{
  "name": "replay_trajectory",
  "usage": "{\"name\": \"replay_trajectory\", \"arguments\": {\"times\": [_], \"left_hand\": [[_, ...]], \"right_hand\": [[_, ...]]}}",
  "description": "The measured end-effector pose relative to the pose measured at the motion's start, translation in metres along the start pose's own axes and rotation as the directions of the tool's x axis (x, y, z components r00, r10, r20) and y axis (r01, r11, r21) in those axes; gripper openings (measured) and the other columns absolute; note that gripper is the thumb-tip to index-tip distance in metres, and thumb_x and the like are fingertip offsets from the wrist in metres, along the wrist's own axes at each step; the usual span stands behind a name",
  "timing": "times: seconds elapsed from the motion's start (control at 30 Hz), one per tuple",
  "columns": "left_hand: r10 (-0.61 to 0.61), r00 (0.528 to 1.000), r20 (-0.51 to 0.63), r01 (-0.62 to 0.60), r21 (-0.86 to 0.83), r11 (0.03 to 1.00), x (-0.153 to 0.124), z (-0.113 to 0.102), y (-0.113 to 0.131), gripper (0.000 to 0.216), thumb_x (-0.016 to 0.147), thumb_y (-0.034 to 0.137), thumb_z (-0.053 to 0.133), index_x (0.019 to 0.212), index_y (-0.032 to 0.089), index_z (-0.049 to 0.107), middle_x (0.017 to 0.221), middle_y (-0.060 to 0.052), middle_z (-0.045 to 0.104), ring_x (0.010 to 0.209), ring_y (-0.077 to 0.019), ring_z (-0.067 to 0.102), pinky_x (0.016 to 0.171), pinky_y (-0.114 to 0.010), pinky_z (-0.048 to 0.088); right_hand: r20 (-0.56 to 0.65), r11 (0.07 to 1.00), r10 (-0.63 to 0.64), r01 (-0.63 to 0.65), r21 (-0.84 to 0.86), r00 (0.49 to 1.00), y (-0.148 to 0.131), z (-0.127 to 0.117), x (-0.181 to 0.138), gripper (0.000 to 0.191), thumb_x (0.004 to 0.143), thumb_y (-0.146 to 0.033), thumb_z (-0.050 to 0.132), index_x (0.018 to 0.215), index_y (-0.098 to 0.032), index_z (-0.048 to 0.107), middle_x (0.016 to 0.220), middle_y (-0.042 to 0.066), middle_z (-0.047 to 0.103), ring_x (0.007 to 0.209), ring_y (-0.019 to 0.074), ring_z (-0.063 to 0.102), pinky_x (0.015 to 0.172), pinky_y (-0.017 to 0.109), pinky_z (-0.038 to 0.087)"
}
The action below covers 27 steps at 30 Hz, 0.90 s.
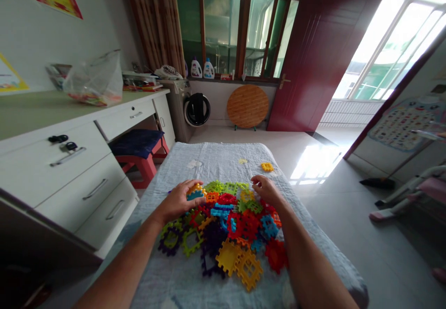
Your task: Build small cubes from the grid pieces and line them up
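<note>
Yellow toothed plastic pieces (pixel 228 257) lie nearest me, at the front edge of a loose pile (pixel 249 225) of interlocking shapes on a rumpled pale blue cloth (pixel 174 279). A red piece (pixel 276 255) sits to their right, close to my right forearm, and dark purple and green ones spread to their left. Red, blue and orange shapes overlap in the middle; bright green ones line the far side. My left hand (pixel 179 201) is at the pile's far left, thumb and fingers closed around a small yellow and blue bunch (pixel 196 194). My right hand (pixel 268 190) is at the far right, fingers curled and close together, beside green and yellow pieces; I cannot tell whether it grips anything. Beyond it, one yellow piece (pixel 267 167) lies apart on the cloth. Further off to the left, I see a red stool (pixel 148 169) with a dark blue top beside a white desk (pixel 83 169), which carries a clear plastic bag (pixel 101 81). At the back are a washing machine (pixel 179 104), a round wooden board (pixel 248 107) leaning on the wall, two detergent bottles (pixel 208 70) beneath a window (pixel 223 30), and a dark red door (pixel 299 67).
</note>
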<state>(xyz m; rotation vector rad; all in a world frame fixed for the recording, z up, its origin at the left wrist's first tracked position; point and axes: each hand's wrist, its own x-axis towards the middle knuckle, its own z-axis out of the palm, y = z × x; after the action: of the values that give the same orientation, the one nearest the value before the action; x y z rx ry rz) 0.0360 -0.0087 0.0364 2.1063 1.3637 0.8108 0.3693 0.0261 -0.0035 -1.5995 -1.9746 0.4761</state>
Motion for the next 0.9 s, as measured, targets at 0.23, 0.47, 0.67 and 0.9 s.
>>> {"name": "replay_trajectory", "arguments": {"times": [0.23,0.47,0.67,0.9], "left_hand": [[-0.002,0.919,-0.394,0.015,0.030,0.999,-0.014,0.010,-0.036,0.038,0.080,0.048,0.055,0.105,0.019,0.061,0.114,-0.008,0.058,0.112,-0.0243,0.053,0.102,-0.039,0.039],[-0.323,0.869,-0.374,0.182,-0.365,0.913,-0.017,0.011,-0.056,0.051,0.076,0.057,0.056,0.107,0.016,0.059,0.104,-0.008,0.064,0.099,-0.0241,0.060,0.089,-0.037,0.048],[-0.328,0.886,-0.326,0.166,-0.437,0.884,-0.018,0.008,-0.055,0.054,0.079,0.059,0.050,0.112,0.017,0.059,0.097,-0.007,0.066,0.093,-0.0228,0.062,0.087,-0.038,0.047],[-0.361,0.871,-0.333,0.203,-0.425,0.882,-0.021,0.005,-0.060,0.057,0.080,0.061,0.048,0.113,0.016,0.061,0.096,-0.008,0.066,0.090,-0.0235,0.061,0.087,-0.040,0.047]], "right_hand": [[0.119,0.978,-0.205,0.206,0.006,0.971,-0.049,0.001,0.002,0.024,0.076,-0.016,0.055,0.097,-0.019,0.066,0.097,0.004,0.068,0.090,0.0178,0.059,0.085,0.032,0.043],[0.343,0.939,-0.305,0.341,-0.051,0.888,-0.074,0.008,0.033,0.032,0.074,-0.012,0.053,0.102,-0.019,0.067,0.104,0.006,0.069,0.094,0.0191,0.062,0.086,0.031,0.044],[0.454,0.888,-0.386,0.456,-0.052,0.803,-0.107,0.047,0.062,0.051,0.075,-0.021,0.060,0.126,-0.018,0.053,0.126,0.009,0.057,0.115,0.0250,0.051,0.096,0.036,0.039],[0.476,0.881,-0.409,0.473,-0.017,0.779,-0.102,0.043,0.069,0.055,0.067,-0.035,0.074,0.117,-0.018,0.059,0.107,0.009,0.058,0.098,0.0217,0.054,0.088,0.033,0.041]]}}
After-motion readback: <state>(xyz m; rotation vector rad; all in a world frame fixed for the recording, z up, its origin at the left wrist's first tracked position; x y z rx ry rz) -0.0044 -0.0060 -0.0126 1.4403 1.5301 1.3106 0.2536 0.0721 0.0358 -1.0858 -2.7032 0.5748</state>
